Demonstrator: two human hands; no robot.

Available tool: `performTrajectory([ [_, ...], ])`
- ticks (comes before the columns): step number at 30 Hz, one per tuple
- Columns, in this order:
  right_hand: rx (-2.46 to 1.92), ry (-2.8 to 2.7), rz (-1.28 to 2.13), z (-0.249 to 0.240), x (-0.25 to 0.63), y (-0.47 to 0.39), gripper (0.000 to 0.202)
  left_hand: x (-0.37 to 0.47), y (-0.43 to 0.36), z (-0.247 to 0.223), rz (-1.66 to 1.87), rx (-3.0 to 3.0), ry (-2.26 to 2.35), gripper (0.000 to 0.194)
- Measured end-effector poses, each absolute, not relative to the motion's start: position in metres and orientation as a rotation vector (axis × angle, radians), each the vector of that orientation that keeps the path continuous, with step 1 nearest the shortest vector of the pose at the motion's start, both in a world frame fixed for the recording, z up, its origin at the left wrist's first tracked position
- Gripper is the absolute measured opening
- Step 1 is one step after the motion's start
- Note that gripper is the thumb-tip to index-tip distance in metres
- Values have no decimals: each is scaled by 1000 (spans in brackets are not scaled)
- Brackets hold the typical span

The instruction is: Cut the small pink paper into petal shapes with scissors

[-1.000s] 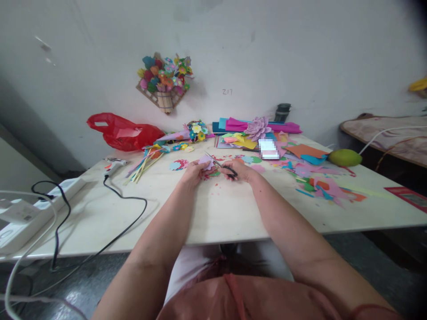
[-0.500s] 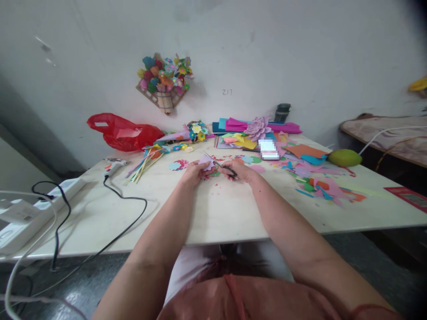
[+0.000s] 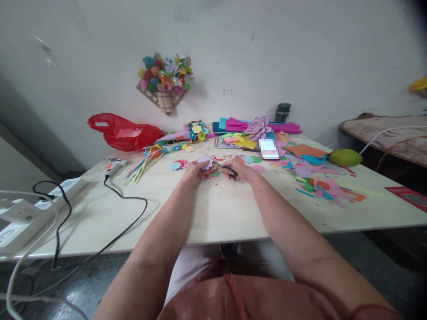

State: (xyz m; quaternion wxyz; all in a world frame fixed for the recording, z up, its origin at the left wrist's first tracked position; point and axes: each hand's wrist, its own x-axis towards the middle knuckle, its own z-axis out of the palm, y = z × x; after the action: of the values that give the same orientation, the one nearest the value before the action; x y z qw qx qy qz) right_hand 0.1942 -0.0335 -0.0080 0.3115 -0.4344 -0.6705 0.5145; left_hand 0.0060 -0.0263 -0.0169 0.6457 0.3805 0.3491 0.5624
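Between the fingers of my left hand (image 3: 194, 174) is a scalloped piece of lilac paper (image 3: 206, 162), held just above the table. My right hand (image 3: 240, 171) is closed round the black handles of a pair of scissors (image 3: 229, 171). The scissors' blades point left and lie at the right edge of the lilac piece. Under and behind my hands are red scraps and green cut pieces. Left of my left hand, a light blue cut-out (image 3: 174, 166) lies next to red bits.
A glue gun (image 3: 115, 167) with a black cord lies at left, near a white power strip (image 3: 71, 189). Behind stand a red plastic bag (image 3: 125, 133) and paper flowers (image 3: 197, 130). Paper scraps (image 3: 328, 189) and a yellow-green oval object (image 3: 345, 157) lie at right.
The lilac piece has turned slightly in my left hand and shows a rounder outline at the blades. Both arms stay nearly where they were.
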Motion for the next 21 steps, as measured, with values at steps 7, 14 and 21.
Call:
performTrajectory([
  [7,-1110,-1735,1391,-12,193,-28,20,6,-26,-18,1287,862,796,6],
  [14,-1134,-1711,1427,-8,193,-34,24,5,-21,-21,1310,884,811,10],
  [21,-1070,-1804,1377,-12,199,-30,31,4,-21,-22,1347,966,774,24],
])
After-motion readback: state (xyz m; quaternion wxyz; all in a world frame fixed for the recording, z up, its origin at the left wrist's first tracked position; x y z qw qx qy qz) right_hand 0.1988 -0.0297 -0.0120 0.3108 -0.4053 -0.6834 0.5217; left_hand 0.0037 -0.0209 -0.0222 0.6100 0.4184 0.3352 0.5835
